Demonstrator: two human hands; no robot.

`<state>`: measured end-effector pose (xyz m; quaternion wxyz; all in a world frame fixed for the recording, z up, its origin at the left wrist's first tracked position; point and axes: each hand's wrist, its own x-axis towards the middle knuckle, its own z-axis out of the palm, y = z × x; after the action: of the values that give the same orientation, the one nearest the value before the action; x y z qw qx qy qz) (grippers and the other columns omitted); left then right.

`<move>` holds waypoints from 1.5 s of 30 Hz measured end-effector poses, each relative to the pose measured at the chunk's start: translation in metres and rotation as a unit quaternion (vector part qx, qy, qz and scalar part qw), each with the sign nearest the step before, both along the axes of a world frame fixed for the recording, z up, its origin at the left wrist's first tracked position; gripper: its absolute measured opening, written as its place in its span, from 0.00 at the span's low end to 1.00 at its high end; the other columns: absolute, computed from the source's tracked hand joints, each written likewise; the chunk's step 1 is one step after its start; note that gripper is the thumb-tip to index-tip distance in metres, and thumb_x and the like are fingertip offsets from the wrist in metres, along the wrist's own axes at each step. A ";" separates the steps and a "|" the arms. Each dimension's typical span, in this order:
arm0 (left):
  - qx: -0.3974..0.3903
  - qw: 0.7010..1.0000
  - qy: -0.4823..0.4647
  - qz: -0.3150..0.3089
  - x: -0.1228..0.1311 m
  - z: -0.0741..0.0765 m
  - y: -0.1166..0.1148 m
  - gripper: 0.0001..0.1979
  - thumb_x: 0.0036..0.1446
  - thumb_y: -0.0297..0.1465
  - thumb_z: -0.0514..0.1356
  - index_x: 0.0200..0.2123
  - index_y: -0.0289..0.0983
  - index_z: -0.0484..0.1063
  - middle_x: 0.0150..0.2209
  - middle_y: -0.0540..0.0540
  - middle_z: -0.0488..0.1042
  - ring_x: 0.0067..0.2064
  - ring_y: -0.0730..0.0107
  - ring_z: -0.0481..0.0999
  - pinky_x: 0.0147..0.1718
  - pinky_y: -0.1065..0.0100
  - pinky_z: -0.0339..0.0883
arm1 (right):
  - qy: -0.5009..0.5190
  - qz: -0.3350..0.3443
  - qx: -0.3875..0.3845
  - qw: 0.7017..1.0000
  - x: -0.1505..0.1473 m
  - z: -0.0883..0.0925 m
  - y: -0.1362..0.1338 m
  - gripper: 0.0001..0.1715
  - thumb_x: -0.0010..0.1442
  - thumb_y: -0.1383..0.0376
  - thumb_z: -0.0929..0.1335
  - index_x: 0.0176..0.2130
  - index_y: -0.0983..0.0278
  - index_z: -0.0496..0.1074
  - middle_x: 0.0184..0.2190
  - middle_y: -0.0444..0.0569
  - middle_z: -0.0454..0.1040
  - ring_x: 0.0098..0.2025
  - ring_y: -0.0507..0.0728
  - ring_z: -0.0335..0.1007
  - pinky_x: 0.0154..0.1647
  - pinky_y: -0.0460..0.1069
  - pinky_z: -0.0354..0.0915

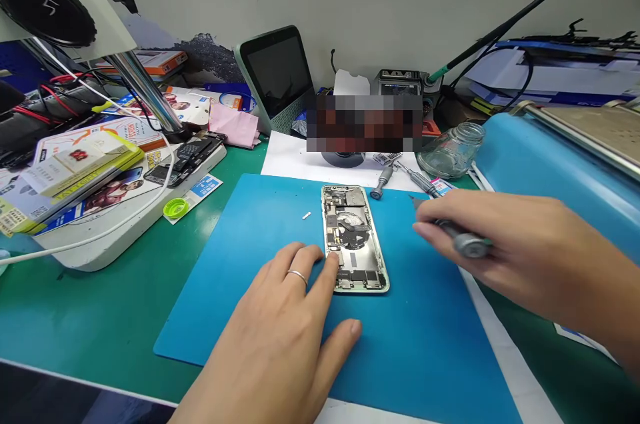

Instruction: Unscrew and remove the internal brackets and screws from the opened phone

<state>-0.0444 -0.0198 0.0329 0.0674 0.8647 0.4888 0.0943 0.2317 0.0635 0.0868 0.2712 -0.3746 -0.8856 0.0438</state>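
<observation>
An opened smartphone (359,260) lies on the blue mat (250,244), with its circuit board and inner parts showing. My left hand (283,327) is open, fingers spread, and its index fingertip rests on the phone's lower left edge. A ring is on one finger. To the right of the phone, my right hand (520,244) is closed around a grey screwdriver (471,245), which is held above the mat. Its round end cap faces me and the tip points away, apart from the phone. A small white piece (307,215) lies left of the phone.
Two more screwdrivers (383,182) lie behind the phone, near a glass jar (453,149). A smart display (275,77) stands at the back. On the left are a microscope stand (150,97), boxes (75,171), another opened phone (187,156) and a green cap (176,208).
</observation>
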 end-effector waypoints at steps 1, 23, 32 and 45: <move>-0.003 1.000 -0.002 0.000 0.000 0.000 0.000 0.29 0.78 0.45 0.50 0.72 0.35 0.64 0.66 0.35 0.72 0.65 0.40 0.73 0.57 0.40 0.78 | 0.032 -0.011 0.001 0.999 -0.003 -0.001 -0.005 0.04 0.71 0.60 0.70 0.41 0.53 0.78 0.33 0.46 0.83 0.31 0.58 0.79 0.29 0.53 0.67; 0.106 0.993 0.016 -0.047 -0.010 -0.025 0.012 0.30 0.75 0.48 0.55 0.70 0.37 0.65 0.61 0.40 0.78 0.61 0.46 0.79 0.52 0.52 0.82 | 0.297 -0.038 -0.355 0.886 -0.040 -0.045 -0.006 0.17 0.69 0.55 0.70 0.31 0.61 0.74 0.18 0.39 0.67 0.18 0.49 0.61 0.17 0.44 0.59; 0.135 0.987 0.047 -0.072 -0.016 -0.028 0.015 0.31 0.73 0.48 0.58 0.70 0.37 0.65 0.60 0.41 0.79 0.58 0.48 0.81 0.49 0.56 0.83 | 0.312 -0.026 -0.411 0.856 -0.040 -0.046 -0.007 0.18 0.70 0.53 0.70 0.32 0.61 0.73 0.17 0.38 0.66 0.18 0.48 0.58 0.17 0.44 0.55; 0.133 0.989 0.023 -0.063 -0.018 -0.029 0.015 0.30 0.75 0.49 0.55 0.71 0.40 0.64 0.60 0.46 0.79 0.59 0.53 0.81 0.49 0.60 0.82 | 0.309 -0.048 -0.517 0.797 -0.040 -0.046 0.000 0.24 0.67 0.44 0.72 0.36 0.60 0.71 0.21 0.42 0.79 0.16 0.47 0.62 0.18 0.42 0.57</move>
<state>-0.0622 -0.0045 0.0035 -0.0541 0.8968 0.4181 0.1340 0.1916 0.0635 0.0404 0.2981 -0.4681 -0.5811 0.5952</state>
